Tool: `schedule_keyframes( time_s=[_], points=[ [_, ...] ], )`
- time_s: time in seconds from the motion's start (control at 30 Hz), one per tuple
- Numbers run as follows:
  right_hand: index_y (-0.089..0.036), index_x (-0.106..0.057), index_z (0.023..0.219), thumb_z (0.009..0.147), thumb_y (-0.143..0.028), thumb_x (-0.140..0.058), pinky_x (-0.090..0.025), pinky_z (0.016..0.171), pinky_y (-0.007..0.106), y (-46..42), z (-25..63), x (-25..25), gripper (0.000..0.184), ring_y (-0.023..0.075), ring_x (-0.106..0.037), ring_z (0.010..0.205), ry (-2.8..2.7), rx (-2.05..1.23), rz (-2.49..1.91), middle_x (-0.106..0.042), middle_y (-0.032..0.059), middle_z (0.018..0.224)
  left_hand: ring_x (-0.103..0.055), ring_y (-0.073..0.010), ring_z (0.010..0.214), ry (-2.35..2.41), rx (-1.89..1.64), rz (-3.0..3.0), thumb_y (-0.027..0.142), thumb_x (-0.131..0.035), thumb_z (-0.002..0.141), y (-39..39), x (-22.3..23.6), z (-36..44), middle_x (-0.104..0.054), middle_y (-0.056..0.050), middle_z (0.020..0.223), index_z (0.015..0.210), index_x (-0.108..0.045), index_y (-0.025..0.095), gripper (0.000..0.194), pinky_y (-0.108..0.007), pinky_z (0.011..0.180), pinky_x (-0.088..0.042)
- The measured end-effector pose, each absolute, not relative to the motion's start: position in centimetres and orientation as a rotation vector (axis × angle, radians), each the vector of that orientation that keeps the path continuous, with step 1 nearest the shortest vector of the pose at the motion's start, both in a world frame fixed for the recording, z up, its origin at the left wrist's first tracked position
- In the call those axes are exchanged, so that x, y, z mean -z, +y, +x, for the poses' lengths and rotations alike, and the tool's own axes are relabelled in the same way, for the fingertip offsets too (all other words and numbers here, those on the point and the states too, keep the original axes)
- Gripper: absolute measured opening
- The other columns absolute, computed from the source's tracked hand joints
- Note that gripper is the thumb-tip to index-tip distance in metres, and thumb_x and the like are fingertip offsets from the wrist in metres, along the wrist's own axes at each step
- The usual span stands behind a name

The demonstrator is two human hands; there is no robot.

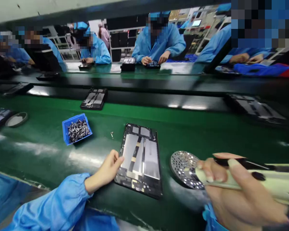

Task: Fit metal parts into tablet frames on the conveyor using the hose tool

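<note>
An opened tablet (151,157), its silver battery area and dark ribbon cable showing, lies on the green bench in front of me. My left hand (107,168) is closed at its left edge, thumb on the rim and the other fingers curled. At the right, my right hand (240,195) wraps round a pale green electric screwdriver (274,184). A slim black tool (245,163) also lies along its fingers; its kind is unclear. The screwdriver's front end is over a round metal screw tray (183,163) dotted with small holes or screws.
A blue bin (65,130) of small metal parts stands left of the tablet, and one loose small part (112,134) lies between them. Further tablets (94,98) rest along the line. A round dish (16,119) sits far left. Co-workers in blue (168,38) work opposite.
</note>
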State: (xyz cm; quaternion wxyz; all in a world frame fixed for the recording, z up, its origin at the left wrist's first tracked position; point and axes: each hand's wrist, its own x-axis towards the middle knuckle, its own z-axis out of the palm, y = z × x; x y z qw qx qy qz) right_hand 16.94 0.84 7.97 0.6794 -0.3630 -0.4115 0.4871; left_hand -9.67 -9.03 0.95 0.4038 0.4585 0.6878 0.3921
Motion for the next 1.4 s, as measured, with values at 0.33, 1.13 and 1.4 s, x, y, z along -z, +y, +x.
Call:
schedule_keyframes(
  time_s=[0.33,1.13,1.4],
  points=[
    [-0.02,-0.079,0.081,0.079,-0.039,-0.082,-0.045,0.045,0.028,-3.0,11.0,-8.4,0.019,0.0109,-0.046,0.037,-1.155,-1.258,-0.671,-0.047,-0.0068,0.043,-0.07,-0.0312,0.109,2.286,-0.428,1.758,0.03,-0.056,0.103,-1.2,-2.7,-16.8,-0.07,-0.015,0.119,0.114,-0.064,0.017,0.019,-0.039,0.091,-0.05],
    [-0.02,-0.078,0.095,0.088,-0.033,-0.072,-0.049,0.055,0.03,-6.2,12.7,-6.8,0.016,0.0107,-0.049,0.043,-1.409,-1.474,-0.643,-0.051,-0.006,0.05,-0.07,-0.0196,0.09,1.755,-1.195,1.835,0.022,-0.058,0.099,-1.5,-1.7,-13.3,-0.076,-0.004,0.096,0.101,-0.073,0.016,0.016,-0.032,0.088,-0.051],
    [-0.019,-0.077,0.093,0.09,-0.034,-0.073,-0.049,0.055,0.031,-6.5,12.5,-6.6,0.016,0.0118,-0.052,0.046,-1.442,-1.441,-0.672,-0.053,-0.006,0.052,-0.065,-0.0174,0.071,1.204,-0.743,1.971,0.019,-0.052,0.104,-4.5,-1.6,-4.0,-0.071,-0.002,0.081,0.104,-0.064,0.017,0.012,-0.028,0.063,-0.042]
  ],
)
